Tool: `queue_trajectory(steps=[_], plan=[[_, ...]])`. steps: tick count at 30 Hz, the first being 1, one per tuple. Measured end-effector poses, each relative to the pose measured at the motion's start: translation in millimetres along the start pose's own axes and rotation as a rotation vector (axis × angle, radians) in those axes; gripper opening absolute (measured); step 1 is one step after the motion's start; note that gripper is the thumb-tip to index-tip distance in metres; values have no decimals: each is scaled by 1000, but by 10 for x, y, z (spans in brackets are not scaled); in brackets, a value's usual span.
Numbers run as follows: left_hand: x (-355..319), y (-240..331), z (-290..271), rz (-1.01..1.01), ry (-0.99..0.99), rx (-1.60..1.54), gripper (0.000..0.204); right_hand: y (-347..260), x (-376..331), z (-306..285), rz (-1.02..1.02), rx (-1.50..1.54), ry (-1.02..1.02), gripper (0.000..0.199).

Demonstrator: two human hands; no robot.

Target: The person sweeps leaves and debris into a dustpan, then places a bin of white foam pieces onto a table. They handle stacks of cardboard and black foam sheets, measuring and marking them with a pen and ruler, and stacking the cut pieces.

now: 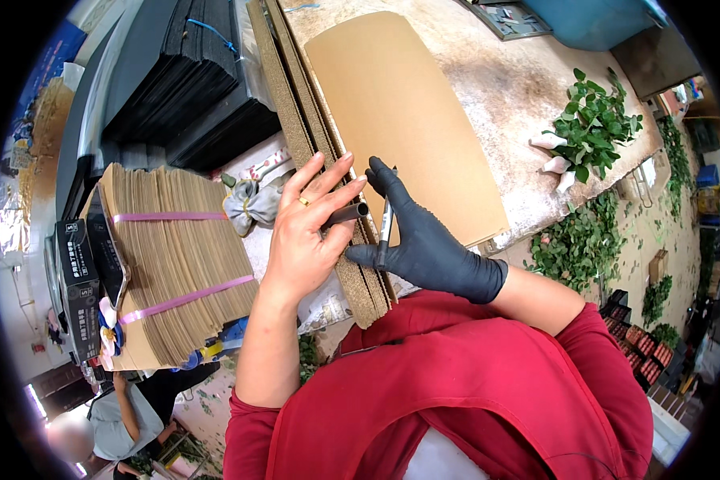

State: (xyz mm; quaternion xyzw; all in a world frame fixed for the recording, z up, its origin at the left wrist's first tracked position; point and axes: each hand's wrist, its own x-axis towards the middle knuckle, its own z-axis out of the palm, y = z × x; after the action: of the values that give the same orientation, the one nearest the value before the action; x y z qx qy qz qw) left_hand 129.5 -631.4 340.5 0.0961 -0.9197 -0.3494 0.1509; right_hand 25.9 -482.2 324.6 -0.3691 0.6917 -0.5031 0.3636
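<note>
My left hand [308, 232], bare with a ring, has its thumb and fingers around a short black hollow tube [348, 214], which looks like a pen cap. Close beside it, my right hand [436, 248] wears a black glove and holds a slim marker pen [386, 228] upright between thumb and fingers. Both hands are over a bundle of narrow corrugated cardboard strips [362, 296] along the table. Just right of the strips lies a large flat brown cardboard sheet [412, 112].
On the left stand a strapped stack of brown cardboard [176, 264], black board stacks [172, 80], a small grey cloth bundle [252, 206] and a black box [76, 288]. Rightward, wrapped leafy stems [592, 124] lie on the stained table [528, 104]. A blue tub [592, 24] stands behind; a person [124, 420] is lower left.
</note>
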Motion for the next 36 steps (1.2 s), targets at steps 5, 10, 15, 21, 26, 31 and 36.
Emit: queue_trajectory(steps=[5,10,15,21,26,31,36], plan=[[-20,-30,1,1,16,-14,45,173,17,-19,-54,47,-44,103],[-18,-44,-10,18,6,-26,44,166,20,-55,6,126,-79,101],[-46,-66,-24,9,13,-24,42,162,23,-91,36,128,-104,102],[-36,-71,-36,21,4,-19,42,131,27,-69,54,146,-110,102],[-56,-81,-40,11,10,-18,44,128,34,-100,64,119,-121,102],[-59,-87,-50,10,5,-15,45,167,25,-104,62,124,-115,101],[-80,-99,-16,36,113,-27,44,156,3,-193,114,158,-120,101]])
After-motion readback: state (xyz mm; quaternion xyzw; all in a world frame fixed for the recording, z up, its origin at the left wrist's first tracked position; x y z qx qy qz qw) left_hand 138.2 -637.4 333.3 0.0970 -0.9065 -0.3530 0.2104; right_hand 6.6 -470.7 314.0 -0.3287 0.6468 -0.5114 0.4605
